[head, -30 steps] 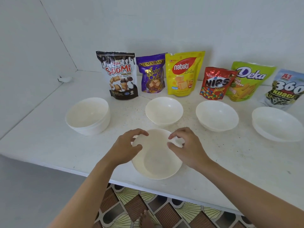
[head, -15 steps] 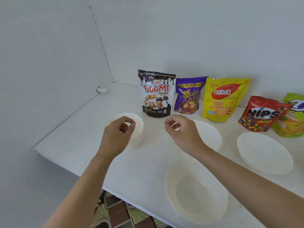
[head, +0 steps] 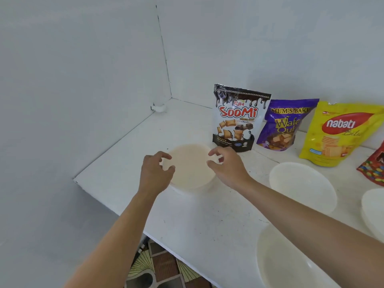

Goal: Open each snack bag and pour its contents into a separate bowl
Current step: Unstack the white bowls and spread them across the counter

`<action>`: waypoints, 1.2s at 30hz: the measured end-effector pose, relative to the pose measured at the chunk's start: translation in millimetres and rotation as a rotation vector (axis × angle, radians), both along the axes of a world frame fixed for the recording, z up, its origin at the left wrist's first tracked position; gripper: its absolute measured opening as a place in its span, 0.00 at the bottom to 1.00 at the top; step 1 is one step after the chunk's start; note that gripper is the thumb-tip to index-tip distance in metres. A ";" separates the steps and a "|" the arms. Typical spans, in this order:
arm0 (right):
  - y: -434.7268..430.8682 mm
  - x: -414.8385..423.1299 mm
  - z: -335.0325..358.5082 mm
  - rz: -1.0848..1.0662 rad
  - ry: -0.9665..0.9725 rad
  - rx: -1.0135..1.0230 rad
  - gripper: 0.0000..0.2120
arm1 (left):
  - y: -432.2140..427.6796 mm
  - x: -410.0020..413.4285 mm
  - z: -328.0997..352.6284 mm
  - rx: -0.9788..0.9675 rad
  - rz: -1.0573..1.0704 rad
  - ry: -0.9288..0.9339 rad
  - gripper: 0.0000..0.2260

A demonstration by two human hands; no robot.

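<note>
Left hand (head: 154, 173) and right hand (head: 226, 167) are half-curled at the bowl (head: 189, 167) rim, holding nothing. The bowl looks stacked, so a lift may drag the one beneath. The right hand is near the Soomi bag (head: 236, 119) and could tip it.

Glossy foil-like Soomi bag (head: 239, 119); smooth matt white bowl (head: 190, 169); speckled matt white shelf (head: 207, 221).

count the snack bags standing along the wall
4. From the left: black-and-white Soomi foil pouch, purple wafer pouch, yellow Nabati pouch, and a red pouch cut off at the right edge. More may sit beyond the frame.
</note>
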State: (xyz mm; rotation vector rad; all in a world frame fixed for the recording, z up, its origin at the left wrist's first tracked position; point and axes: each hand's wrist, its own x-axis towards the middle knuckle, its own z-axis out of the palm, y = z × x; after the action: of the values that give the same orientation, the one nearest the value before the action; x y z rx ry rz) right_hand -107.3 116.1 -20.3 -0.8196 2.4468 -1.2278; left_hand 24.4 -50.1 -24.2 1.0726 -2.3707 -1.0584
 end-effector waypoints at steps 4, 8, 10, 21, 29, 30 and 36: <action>-8.4 -8.2 -4.4 -0.012 0.030 0.081 0.14 | -5.3 -2.1 -4.9 -0.013 -0.049 -0.063 0.15; -6.9 -14.0 -9.4 -0.059 0.039 0.102 0.21 | -6.2 -3.7 -7.9 0.002 -0.070 -0.075 0.20; -5.2 -14.3 -12.1 -0.081 0.033 0.088 0.22 | -5.2 -6.8 -9.6 0.031 -0.089 -0.090 0.21; -8.6 -12.9 -11.7 -0.125 0.050 0.197 0.25 | 2.6 -13.7 -1.3 0.072 -0.164 -0.119 0.24; -4.5 -20.9 -8.1 -0.055 0.051 0.190 0.23 | 2.4 -13.2 8.0 0.166 -0.201 -0.125 0.22; -4.0 -23.0 -7.3 -0.039 0.045 0.193 0.22 | 0.8 -13.2 9.4 0.170 -0.208 -0.141 0.23; 0.9 -27.9 -3.7 -0.018 0.042 0.239 0.21 | 1.1 -11.1 18.5 0.113 -0.270 -0.239 0.26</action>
State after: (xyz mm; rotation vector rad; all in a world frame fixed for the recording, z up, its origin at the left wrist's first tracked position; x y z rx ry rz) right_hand -135.2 117.0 -24.1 -0.7632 2.5746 -0.9082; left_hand 13.3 -49.0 -5.7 0.9838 -2.7355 -1.2279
